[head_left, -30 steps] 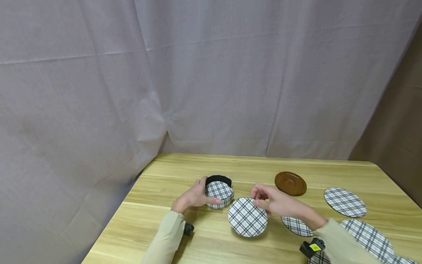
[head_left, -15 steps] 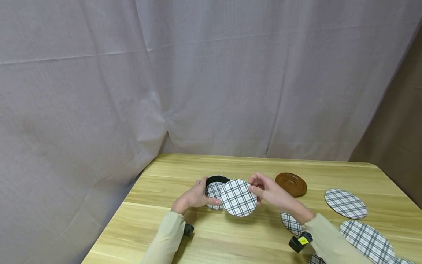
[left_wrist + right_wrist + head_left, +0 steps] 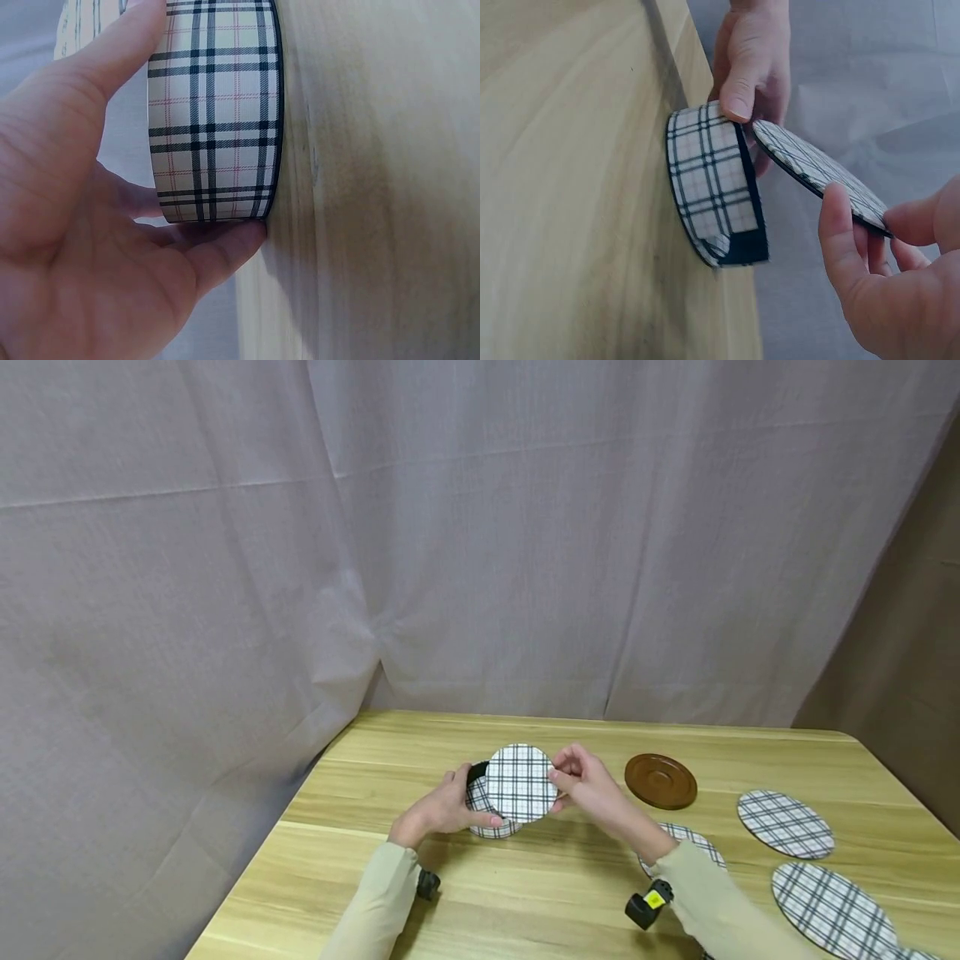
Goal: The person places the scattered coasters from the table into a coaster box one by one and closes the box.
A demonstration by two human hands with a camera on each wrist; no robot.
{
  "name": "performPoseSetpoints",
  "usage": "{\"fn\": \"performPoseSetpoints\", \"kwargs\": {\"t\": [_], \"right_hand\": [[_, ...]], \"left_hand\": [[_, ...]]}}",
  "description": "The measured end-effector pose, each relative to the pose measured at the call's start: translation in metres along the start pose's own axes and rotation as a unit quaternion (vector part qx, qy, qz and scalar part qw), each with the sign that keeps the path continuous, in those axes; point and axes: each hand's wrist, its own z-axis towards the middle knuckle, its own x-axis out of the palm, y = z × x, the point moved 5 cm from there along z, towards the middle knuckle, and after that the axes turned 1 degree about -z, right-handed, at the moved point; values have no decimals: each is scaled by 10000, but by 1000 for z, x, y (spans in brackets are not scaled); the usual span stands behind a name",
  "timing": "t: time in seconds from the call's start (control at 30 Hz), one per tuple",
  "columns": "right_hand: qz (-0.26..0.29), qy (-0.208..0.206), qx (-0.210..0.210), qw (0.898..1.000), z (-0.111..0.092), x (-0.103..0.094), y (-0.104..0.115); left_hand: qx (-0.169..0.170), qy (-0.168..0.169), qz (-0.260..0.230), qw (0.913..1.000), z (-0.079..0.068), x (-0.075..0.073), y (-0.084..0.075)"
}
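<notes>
A round plaid coaster holder [image 3: 214,112] with a black inside and a notch in its wall [image 3: 709,172] stands on the wooden table. My left hand [image 3: 446,806] grips its side, thumb in front and fingers round behind. Between the thumb and fingers of my right hand [image 3: 592,789] is a round plaid coaster [image 3: 519,783], pinched by its edge. The right wrist view has this coaster [image 3: 821,172] tilted over the holder's open top, its far edge close to the left thumb. In the head view the coaster hides much of the holder.
A brown round saucer-like disc [image 3: 660,781] lies at the back right. Several plaid coasters are spread on the right, one [image 3: 785,824] farther back and another [image 3: 834,910] nearer. One coaster [image 3: 690,842] is partly under the right forearm. Grey cloth [image 3: 480,568] hangs behind the table.
My right hand has carried the coaster left and up, from beside the holder to over it. The left hand has stayed on the holder.
</notes>
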Motion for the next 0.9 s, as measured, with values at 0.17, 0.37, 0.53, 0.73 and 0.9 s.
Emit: {"fn": "performPoseSetpoints", "kwargs": {"t": [0.17, 0.37, 0.53, 0.73, 0.9], "right_hand": [[331, -166, 64, 9993, 6, 9, -7], [584, -407, 228, 9972, 13, 17, -17], [754, -525, 341, 9952, 18, 22, -22], [876, -501, 507, 9936, 23, 26, -30], [978, -440, 601, 9924, 29, 30, -37]], "left_hand": [[67, -1, -13, 10000, 0, 0, 0], [181, -6, 50, 9998, 1, 0, 0], [185, -11, 53, 9998, 1, 0, 0], [187, 7, 12, 9998, 1, 0, -1], [247, -14, 25, 9997, 2, 0, -1]]}}
